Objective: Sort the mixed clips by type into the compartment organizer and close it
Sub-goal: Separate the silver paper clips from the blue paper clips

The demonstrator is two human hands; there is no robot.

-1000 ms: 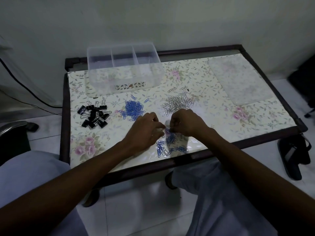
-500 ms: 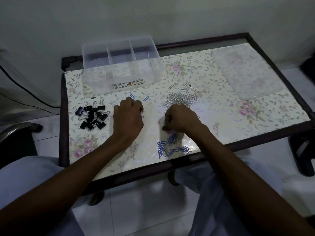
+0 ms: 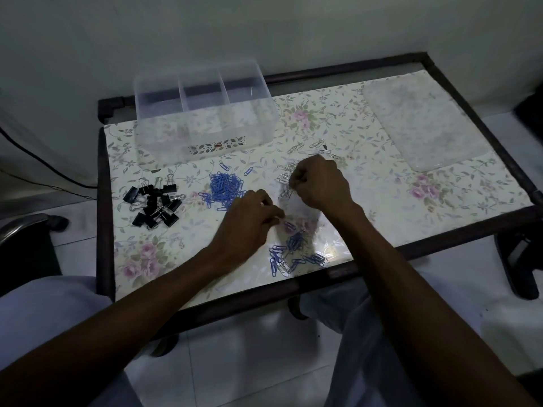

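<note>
Clear organizer (image 3: 205,113): long axis along table's (image 3: 382,183) far edge | your left hand (image 3: 246,221) curled, grip unclear | right hand (image 3: 318,183) pinches silver clips (image 3: 286,177)

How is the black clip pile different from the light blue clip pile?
The black binder clips are chunky with wire handles; the light blue paper clips are thin bent wire. The black binder clips lie further left, apart from both hands; the light blue paper clips lie by the left hand. Both piles sit outside the organizer.
</note>
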